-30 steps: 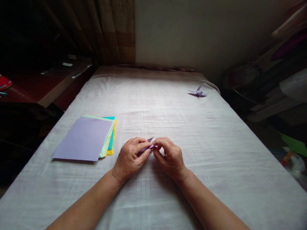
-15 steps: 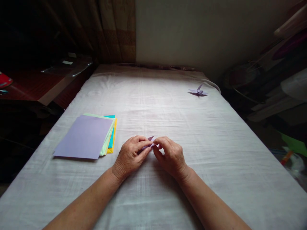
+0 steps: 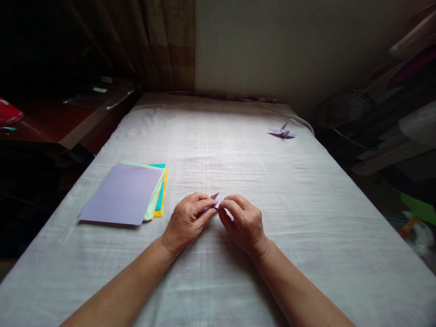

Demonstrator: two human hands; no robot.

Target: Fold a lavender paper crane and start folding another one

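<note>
A small folded piece of purple origami paper (image 3: 220, 200) is between my two hands, just above the cloth, with one pointed flap sticking up. My left hand (image 3: 190, 218) is closed on its left side, thumb below and fingers on top. On its right side my right hand (image 3: 243, 222) pinches the paper between thumb and forefinger. Much of the folded paper is hidden behind the fingers. To the left lies a stack of square paper sheets (image 3: 119, 193), purple on top, with pale green, blue and yellow edges showing beneath.
A finished purple paper crane (image 3: 283, 132) rests at the far right of the white-clothed table (image 3: 211, 159). Beyond the left edge is a dark wooden surface (image 3: 44, 127) with a clear plastic sleeve (image 3: 102, 95) and a red object (image 3: 10, 112). A curtain and a wall close off the back.
My right fingers have shifted slightly, and more of the purple paper shows between my hands. The whole view has moved a little; the stack and crane lie as before.
</note>
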